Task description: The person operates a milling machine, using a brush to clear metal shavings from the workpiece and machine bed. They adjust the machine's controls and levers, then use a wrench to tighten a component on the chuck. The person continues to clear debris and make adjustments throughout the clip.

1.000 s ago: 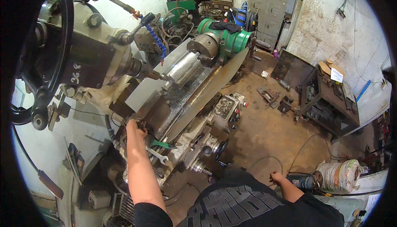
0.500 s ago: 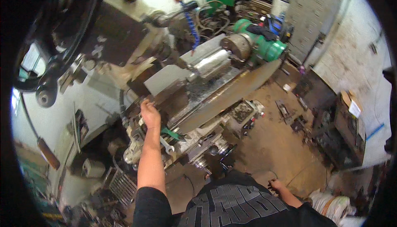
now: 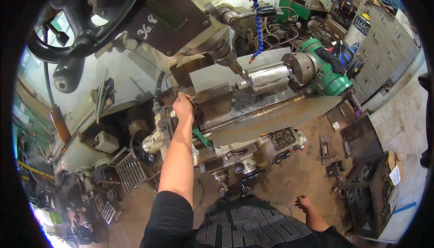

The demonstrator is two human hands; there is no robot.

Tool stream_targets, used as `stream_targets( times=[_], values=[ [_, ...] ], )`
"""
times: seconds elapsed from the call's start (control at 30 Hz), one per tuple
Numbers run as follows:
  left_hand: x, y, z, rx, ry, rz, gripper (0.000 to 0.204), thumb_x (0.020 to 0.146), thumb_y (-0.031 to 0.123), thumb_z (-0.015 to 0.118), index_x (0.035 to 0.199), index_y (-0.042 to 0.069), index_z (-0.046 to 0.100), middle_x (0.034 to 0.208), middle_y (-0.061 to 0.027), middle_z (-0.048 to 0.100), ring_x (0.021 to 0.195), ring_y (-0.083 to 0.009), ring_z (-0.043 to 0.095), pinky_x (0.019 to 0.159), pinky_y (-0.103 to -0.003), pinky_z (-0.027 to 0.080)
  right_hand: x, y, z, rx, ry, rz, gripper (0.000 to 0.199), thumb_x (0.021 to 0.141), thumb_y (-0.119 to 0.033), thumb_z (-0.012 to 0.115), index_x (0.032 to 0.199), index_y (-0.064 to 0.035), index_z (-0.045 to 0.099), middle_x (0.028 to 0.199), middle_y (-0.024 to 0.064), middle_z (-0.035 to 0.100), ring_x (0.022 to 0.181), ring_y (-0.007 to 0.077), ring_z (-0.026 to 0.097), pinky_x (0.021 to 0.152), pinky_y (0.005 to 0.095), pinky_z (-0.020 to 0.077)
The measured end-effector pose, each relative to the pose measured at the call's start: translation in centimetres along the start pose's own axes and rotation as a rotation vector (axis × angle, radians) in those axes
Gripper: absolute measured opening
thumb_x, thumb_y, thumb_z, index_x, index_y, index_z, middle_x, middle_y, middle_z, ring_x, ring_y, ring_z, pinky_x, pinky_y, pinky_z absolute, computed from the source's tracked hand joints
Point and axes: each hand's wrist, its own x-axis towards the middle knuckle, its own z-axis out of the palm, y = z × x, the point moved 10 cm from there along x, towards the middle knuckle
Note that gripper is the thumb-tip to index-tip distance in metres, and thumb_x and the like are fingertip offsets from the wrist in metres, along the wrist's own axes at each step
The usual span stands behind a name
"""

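My left hand reaches out to the left end of the milling machine's table, its fingers closed against the end of a dark metal block. What they grip there is too small and hidden to make out. Right of that block, a shiny metal workpiece runs to the round chuck of a green dividing head. The spindle points down near the workpiece's left end. Beside my left forearm lies a green-handled tool. My right hand hangs low at my side, fingers loosely apart, holding nothing visible.
A thin curved metal sheet runs along the table's front, above crank handwheels. A big black handwheel and a blue coolant hose hang overhead. At the right stands a dark cabinet; metal parts lie on the floor.
My view has shifted, so the machine appears farther right and sharper. My left hand stays at the block's end; the open-end wrench beside that forearm is now mostly hidden. My right hand still hangs low.
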Motion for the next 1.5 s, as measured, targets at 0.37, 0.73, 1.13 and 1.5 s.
stream_targets(
  times=[0.37,0.73,1.13,1.5],
  values=[
    [-2.9,2.9,-0.3,0.144,0.096,0.442,0.051,0.110,0.036,0.043,0.086,-0.001,0.069,0.068,-0.0111,0.067,0.064,-0.0219,0.064,0.065,-0.037,0.050,-2.7,-7.8,5.8,-0.572,0.034,-0.242,0.030,0.097,-0.014,0.056,0.124,-0.0045,0.066,0.108,0.0190,0.073,0.092,0.0307,0.073,0.082,0.0423,0.0567],
    [-2.0,4.1,0.3,0.356,-0.205,0.487,0.040,0.109,0.032,0.048,0.096,0.001,0.070,0.088,-0.0229,0.071,0.082,-0.0385,0.070,0.075,-0.046,0.052,-33.4,-36.2,39.2,-0.452,-0.314,-1.256,0.027,0.096,-0.024,0.063,0.113,-0.0023,0.064,0.100,0.0233,0.072,0.094,0.0443,0.069,0.081,0.0492,0.0566],
    [5.0,2.6,-6.7,0.304,-0.691,0.012,0.047,0.105,0.027,0.061,0.144,0.001,0.054,0.133,-0.0127,0.065,0.121,-0.0189,0.060,0.091,-0.038,0.052,-35.3,-45.3,57.4,-1.258,0.742,-1.141,0.049,0.092,-0.019,0.060,0.137,0.0001,0.056,0.109,0.0156,0.063,0.091,0.0242,0.065,0.064,0.0340,0.0585],
    [11.5,-1.2,-16.7,0.771,-0.434,0.273,0.035,0.096,0.004,0.055,0.127,0.007,0.070,0.116,-0.0206,0.073,0.101,-0.0354,0.071,0.089,-0.041,0.054,-36.3,-48.1,56.4,-1.115,0.644,-1.127,0.037,0.093,-0.014,0.057,0.124,0.0055,0.064,0.104,0.0191,0.068,0.084,0.0299,0.070,0.068,0.0348,0.0615]
  ],
)
